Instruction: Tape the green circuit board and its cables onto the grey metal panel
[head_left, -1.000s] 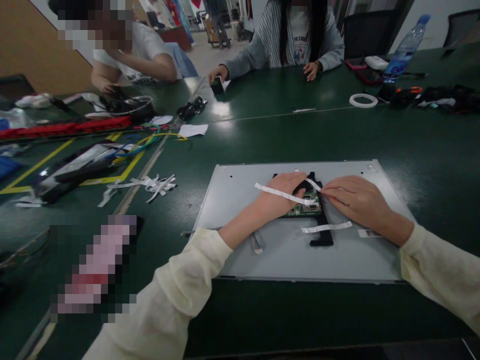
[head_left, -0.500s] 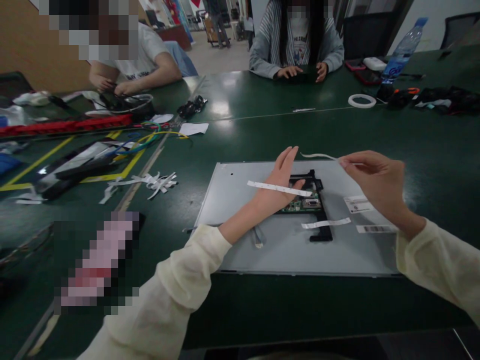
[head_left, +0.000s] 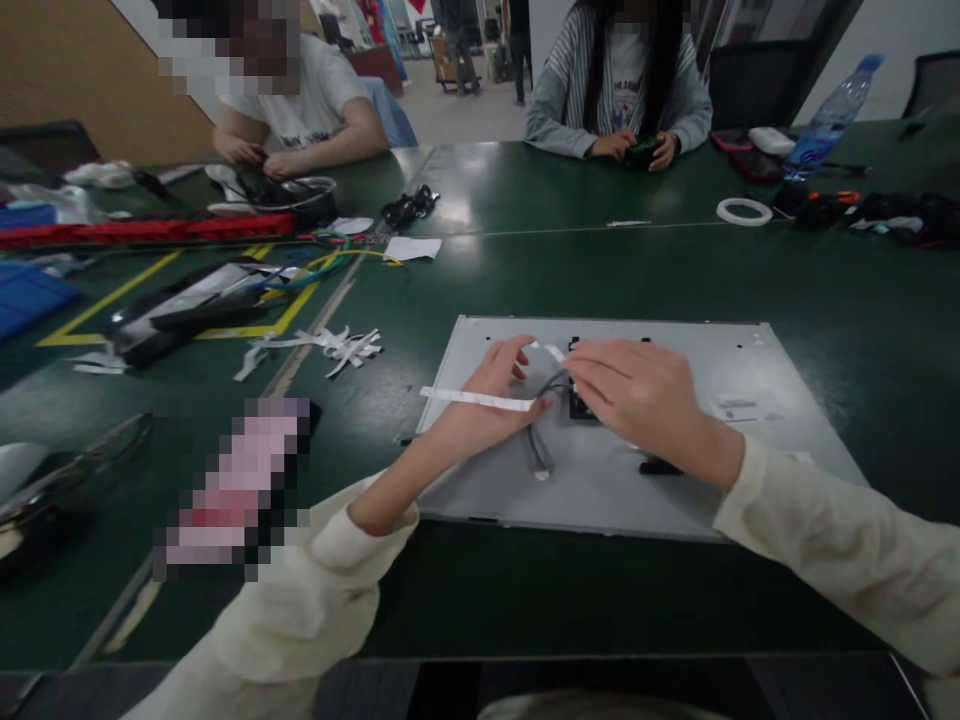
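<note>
A flat grey metal panel (head_left: 495,505) lies on the table under both hands. My right hand (head_left: 645,400) pinches a short white strip (head_left: 553,352) above the panel's middle. My left hand (head_left: 491,405) is to its left, thumb and fingers apart and curved, close to the strip's other end. Another white strip (head_left: 476,399) lies across the back of my left hand. Between the hands runs a grey cable (head_left: 538,450). The black frame (head_left: 581,400) on the panel is mostly covered by my right hand. A pale label (head_left: 746,405) sits farther right.
Loose white strips (head_left: 349,348) lie in a pile left of the panel, behind a phone-like pink object (head_left: 240,480). At the back are a roll of tape (head_left: 744,211) and a water bottle (head_left: 832,115). Two people sit across the green table (head_left: 600,600).
My right hand has moved left and down with its strip, close to my left hand. My left hand's fingers have curved inward. The view has shifted slightly, so the table contents appear farther right.
</note>
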